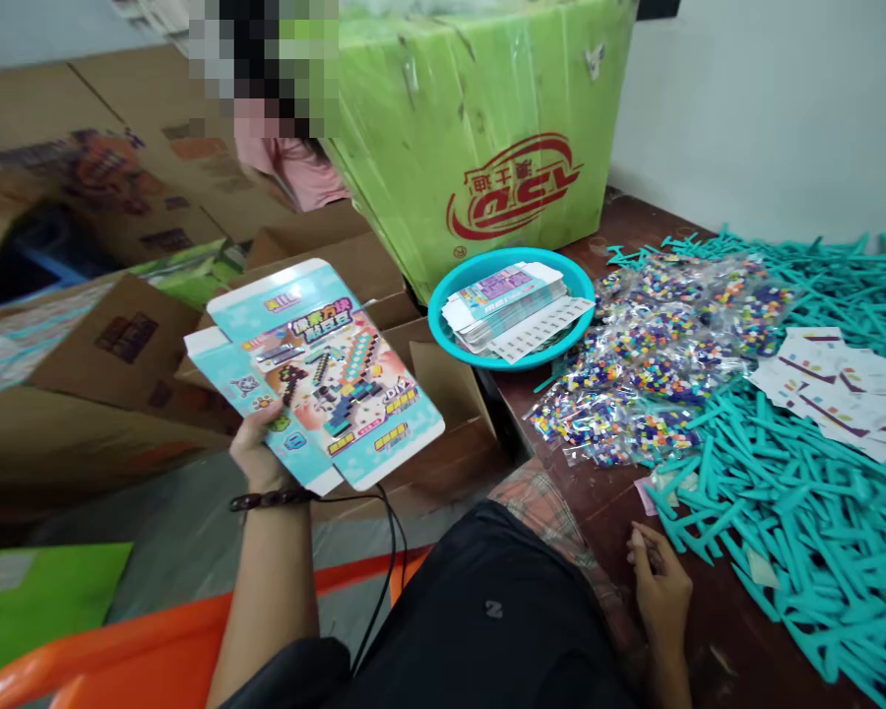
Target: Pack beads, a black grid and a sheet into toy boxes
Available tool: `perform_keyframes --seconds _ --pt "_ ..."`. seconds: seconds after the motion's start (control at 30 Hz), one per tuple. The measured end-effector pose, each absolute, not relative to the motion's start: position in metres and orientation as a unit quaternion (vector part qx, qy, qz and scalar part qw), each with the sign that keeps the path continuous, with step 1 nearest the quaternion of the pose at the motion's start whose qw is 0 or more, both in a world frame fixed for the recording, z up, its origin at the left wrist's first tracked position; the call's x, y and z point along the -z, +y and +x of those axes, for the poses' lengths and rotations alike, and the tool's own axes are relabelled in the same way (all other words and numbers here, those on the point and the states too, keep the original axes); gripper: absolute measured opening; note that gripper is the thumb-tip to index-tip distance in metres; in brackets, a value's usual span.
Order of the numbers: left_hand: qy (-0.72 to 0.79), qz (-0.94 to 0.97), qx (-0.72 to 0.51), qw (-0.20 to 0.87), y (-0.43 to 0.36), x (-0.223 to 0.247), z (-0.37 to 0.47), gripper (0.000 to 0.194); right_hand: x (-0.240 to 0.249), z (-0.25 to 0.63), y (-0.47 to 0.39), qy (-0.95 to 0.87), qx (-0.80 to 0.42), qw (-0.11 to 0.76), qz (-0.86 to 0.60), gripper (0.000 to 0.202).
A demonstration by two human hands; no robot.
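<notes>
My left hand [260, 448] grips a printed cardboard box [354, 369] by its lower left side, raised left of my lap. The box is light blue with pictures of blocky toys, and its end flaps stick out. My right hand [659, 581] rests near the table edge with its fingers curled in; whether anything is inside them is hidden. Beside it lies a heap of teal plastic T-shaped sticks [790, 492]. Bags of small coloured beads [650, 345] are piled farther back on the table.
A blue basin [443, 340] holds stacked flat boxes [513, 300] and a white sheet. White printed cards [834, 389] lie on the teal sticks. A large green carton [479, 128] stands behind. Open brown cartons [118, 345] fill the left. Another person [287, 162] is at the back.
</notes>
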State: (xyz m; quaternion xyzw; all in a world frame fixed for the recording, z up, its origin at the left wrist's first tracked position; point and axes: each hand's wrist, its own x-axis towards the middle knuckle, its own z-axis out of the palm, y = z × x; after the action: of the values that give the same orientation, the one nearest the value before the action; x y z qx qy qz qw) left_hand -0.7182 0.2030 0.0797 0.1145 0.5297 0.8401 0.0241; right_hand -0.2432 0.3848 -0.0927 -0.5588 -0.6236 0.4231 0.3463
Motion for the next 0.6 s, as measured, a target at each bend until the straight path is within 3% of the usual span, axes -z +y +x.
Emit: perform_keyframes --seconds 0.17,0.33,0.6 --pt "0.603 0.121 -0.787 0.042 0.176 -0.056 -0.688 0.039 0.094 -0.241 0.385 -0.619 -0.427 0.35 -0.558 0.058" --pt "0.695 0.07 -0.715 0.021 0.174 -0.01 -0.676 0.053 0.091 -0.237 0.384 -0.619 -0.44 0.34 -0.555 0.061" --pt "0.67 -0.029 -0.741 -0.034 0.192 0.008 -0.687 0.056 0.086 -0.236 0.384 -0.604 -0.44 0.315 -0.584 0.069"
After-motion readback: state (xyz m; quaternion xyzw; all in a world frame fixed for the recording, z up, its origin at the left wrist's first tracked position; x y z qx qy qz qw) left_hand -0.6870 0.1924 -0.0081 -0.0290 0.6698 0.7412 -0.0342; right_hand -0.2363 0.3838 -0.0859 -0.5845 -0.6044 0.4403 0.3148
